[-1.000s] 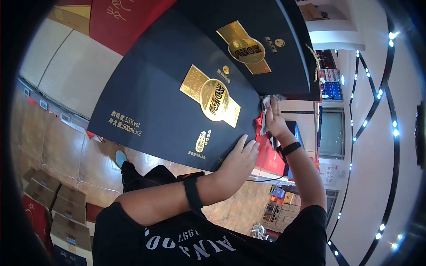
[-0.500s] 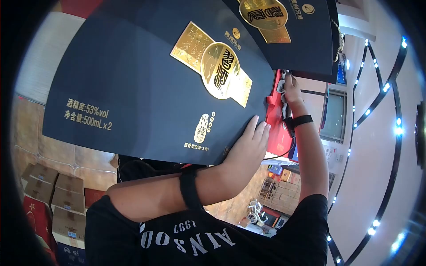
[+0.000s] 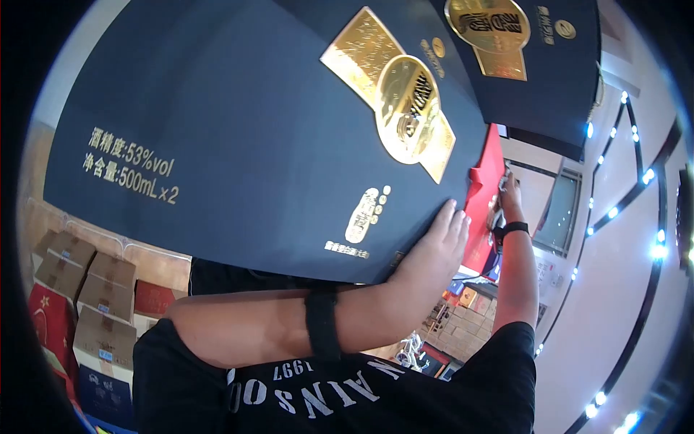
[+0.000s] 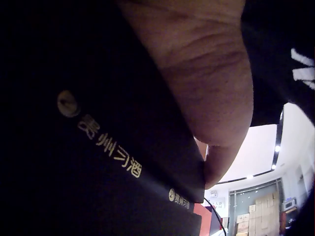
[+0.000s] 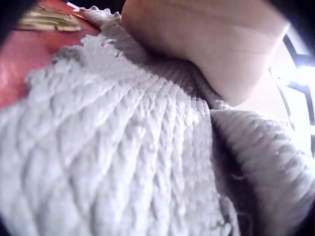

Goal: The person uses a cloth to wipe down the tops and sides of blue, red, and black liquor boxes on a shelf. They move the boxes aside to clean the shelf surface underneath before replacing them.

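A large dark blue gift bag [image 3: 275, 137] with gold lettering fills much of the head view. My left hand [image 3: 430, 253] grips its near edge, fingers lying extended on the printed face; the left wrist view shows the thumb [image 4: 221, 162] at the edge of the dark panel. Farther off, my right hand [image 3: 512, 199] holds a white cloth [image 5: 123, 147] beside a red surface [image 3: 488, 181]. That cloth is thick, quilted and frayed, and bunched under the palm in the right wrist view, where the fingertips are hidden.
Behind stands a second dark bag [image 3: 535, 87] with a rope handle at its right edge. Brown cartons [image 3: 108, 289] and a red bag [image 3: 52, 325] stand on the floor at lower left. A dark cable [image 4: 216, 214] hangs past the bag's edge.
The front bag appears larger and nearer, with my left hand still on its edge. Both bags and my right hand have shifted right in the head view, and more red surface shows.
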`<state>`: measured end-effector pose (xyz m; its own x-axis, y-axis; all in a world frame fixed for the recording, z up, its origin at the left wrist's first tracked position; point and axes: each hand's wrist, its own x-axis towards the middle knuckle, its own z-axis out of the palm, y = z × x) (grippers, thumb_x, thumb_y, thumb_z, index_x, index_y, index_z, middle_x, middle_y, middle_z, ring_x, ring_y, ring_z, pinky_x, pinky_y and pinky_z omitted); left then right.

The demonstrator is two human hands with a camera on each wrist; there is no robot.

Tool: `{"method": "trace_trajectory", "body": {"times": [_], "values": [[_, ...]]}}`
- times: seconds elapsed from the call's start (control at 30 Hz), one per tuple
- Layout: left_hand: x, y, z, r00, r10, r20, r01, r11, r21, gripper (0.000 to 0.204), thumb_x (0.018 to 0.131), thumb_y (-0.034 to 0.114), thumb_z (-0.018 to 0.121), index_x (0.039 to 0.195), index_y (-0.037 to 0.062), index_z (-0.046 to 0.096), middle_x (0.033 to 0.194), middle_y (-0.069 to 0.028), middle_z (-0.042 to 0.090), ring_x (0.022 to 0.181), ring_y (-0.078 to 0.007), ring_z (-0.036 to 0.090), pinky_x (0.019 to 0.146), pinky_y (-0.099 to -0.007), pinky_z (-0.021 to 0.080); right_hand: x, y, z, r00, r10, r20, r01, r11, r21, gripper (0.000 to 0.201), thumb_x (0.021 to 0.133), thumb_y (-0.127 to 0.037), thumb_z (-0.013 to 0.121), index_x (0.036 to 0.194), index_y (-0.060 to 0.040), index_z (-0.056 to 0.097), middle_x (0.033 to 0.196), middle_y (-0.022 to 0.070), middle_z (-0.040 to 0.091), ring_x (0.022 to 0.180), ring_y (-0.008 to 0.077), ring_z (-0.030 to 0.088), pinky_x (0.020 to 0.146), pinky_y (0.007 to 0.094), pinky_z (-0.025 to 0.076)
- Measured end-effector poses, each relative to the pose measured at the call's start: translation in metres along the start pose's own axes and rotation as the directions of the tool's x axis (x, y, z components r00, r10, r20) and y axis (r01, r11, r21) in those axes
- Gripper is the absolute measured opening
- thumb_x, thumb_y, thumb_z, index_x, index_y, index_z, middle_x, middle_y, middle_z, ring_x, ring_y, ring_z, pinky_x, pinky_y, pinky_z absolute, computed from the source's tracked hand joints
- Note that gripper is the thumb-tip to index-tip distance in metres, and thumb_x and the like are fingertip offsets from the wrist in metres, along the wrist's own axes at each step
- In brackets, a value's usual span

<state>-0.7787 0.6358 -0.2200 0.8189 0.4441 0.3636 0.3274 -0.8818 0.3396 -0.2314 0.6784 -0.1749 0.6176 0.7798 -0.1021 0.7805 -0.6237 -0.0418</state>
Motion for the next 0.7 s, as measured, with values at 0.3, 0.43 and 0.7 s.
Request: {"method": "trace_trajectory", "body": {"times": [0.3,0.43,0.7], "values": [[0.0,-0.002,-0.001,1.0,0.02,-0.008,-0.019,1.0,0.022,0.058,0.107,0.035,0.057,0.157,0.0057,0.061,0.167,-0.0182,0.052,0.159,-0.037,0.044,0.134,-0.0654,0.024,0.039,0.129,-0.006,0.989,-0.099,-0.105,0.08,0.981,-0.175,0.079,0.115,-0.064,0.033,0.144,0.0001,0.069,0.141,0.0304,0.07,0.127,0.0508,0.067,0.108,0.0538,0.052],[-0.004,-0.006,-0.008,0.998,0.059,0.026,-0.059,0.998,0.004,0.058,0.108,0.036,0.057,0.158,0.0075,0.061,0.167,-0.0184,0.052,0.159,-0.0379,0.043,0.133,-0.0664,0.024,0.03,0.13,-0.012,0.917,-0.39,-0.085,0.292,0.801,-0.523,0.056,0.119,-0.04,0.037,0.126,0.0028,0.071,0.128,0.0291,0.074,0.117,0.0501,0.069,0.1,0.059,0.055],[-0.006,-0.006,0.001,0.995,0.024,-0.097,-0.027,0.999,-0.026,0.068,0.096,0.039,0.069,0.151,-0.0006,0.063,0.162,-0.0246,0.055,0.153,-0.0385,0.049,0.132,-0.0632,0.026,-0.023,0.097,-0.021,0.905,-0.423,-0.032,0.306,0.702,-0.643,0.042,0.118,-0.026,0.041,0.124,0.0039,0.07,0.122,0.0281,0.072,0.116,0.0473,0.066,0.104,0.0555,0.053]]}}
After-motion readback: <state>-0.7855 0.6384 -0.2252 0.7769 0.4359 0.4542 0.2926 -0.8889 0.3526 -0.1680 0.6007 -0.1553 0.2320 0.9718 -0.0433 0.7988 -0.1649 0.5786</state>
